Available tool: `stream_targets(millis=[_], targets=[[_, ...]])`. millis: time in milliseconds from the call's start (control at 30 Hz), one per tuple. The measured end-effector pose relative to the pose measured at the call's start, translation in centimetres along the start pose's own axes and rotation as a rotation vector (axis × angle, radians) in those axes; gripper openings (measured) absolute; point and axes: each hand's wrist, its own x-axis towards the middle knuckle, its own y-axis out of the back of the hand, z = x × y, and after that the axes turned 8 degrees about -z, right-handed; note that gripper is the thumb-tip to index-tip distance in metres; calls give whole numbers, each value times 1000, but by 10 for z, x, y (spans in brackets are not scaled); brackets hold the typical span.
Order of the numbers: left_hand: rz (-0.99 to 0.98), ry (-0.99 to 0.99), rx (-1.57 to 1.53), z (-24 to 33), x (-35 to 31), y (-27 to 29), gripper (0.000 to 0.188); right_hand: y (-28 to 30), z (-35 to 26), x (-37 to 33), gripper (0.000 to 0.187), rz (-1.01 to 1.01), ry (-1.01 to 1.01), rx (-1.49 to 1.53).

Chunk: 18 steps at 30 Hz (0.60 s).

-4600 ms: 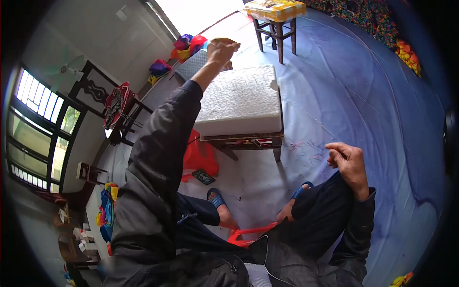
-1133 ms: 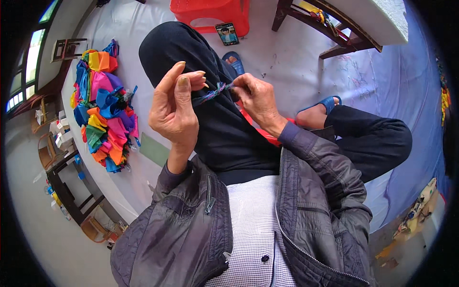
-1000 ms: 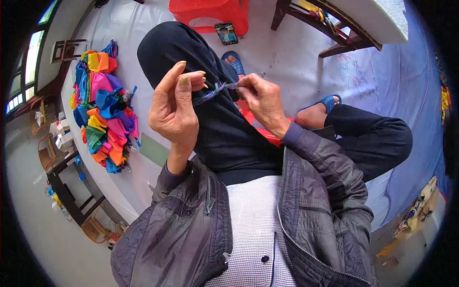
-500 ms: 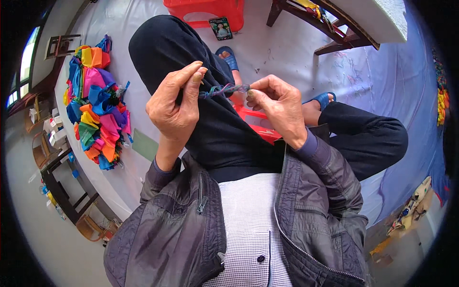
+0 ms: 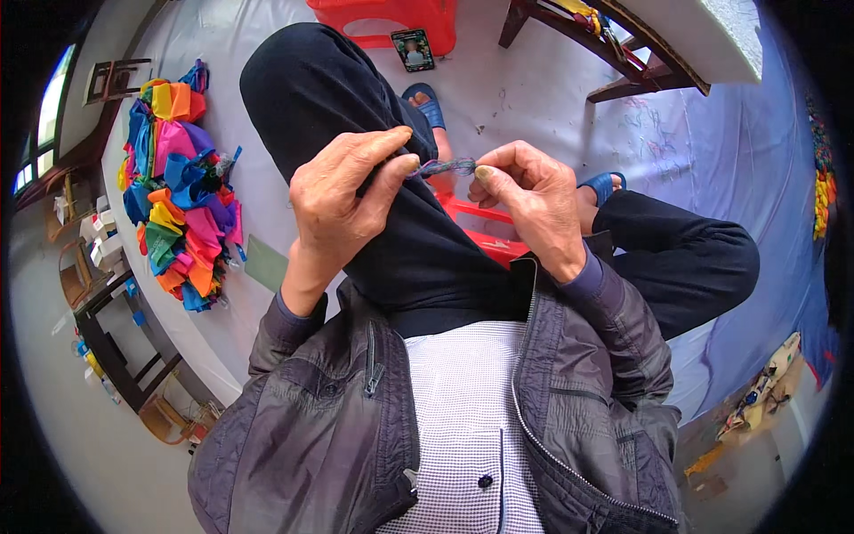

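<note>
floor sheet [image 5: 729, 151] takes up most of the view, whitish mid, blue on the right. person seated, dark jacket [image 5: 302, 427] unzipped over a checked shirt [image 5: 454, 392], dark trousers [image 5: 418, 276], knees wide apart.

cloth heap [image 5: 178, 205] on the sheet left of the left leg: pink, orange, yellow, blue, green, purple. wood table [image 5: 654, 84] upper right, white foam block [image 5: 734, 36] on top, both cut by the rim. red stool [image 5: 387, 16] cut by the top edge; more red plastic [image 5: 489, 245] shows between the thighs.

left hand [image 5: 338, 205]: thumb and fingers nearly closed, tips pinching one end of the strand; exact contact behind the thumb is hidden. right hand [image 5: 538, 200]: fingers curled, thumb pressed to forefinger, pinching the other end.

blue slippers [image 5: 431, 109] on both feet. phone [image 5: 414, 50] by the red stool, screen lit; can't tell if flat or leaning. thread scraps [image 5: 654, 133] on the sheet near the table leg.

strand [image 5: 449, 166]: twisted dark threads, purple and greenish, stretched roughly level between the hands, over the left leg's inner edge in this view. fuzzy toward the right hand.
</note>
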Motion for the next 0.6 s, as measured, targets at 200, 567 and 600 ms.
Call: stream_targets(millis=[200,567,600], targets=[[-111,-34,32,-1,-2,4,22,9,-4,-6,8,-13,-3,-95],[-100,-60,48,-6,-3,5,21,33,-6,-21,9,5,-35,-110],[-104,-52,48,-6,-3,5,20,33,-4,-22,8,2,-25,-119]])
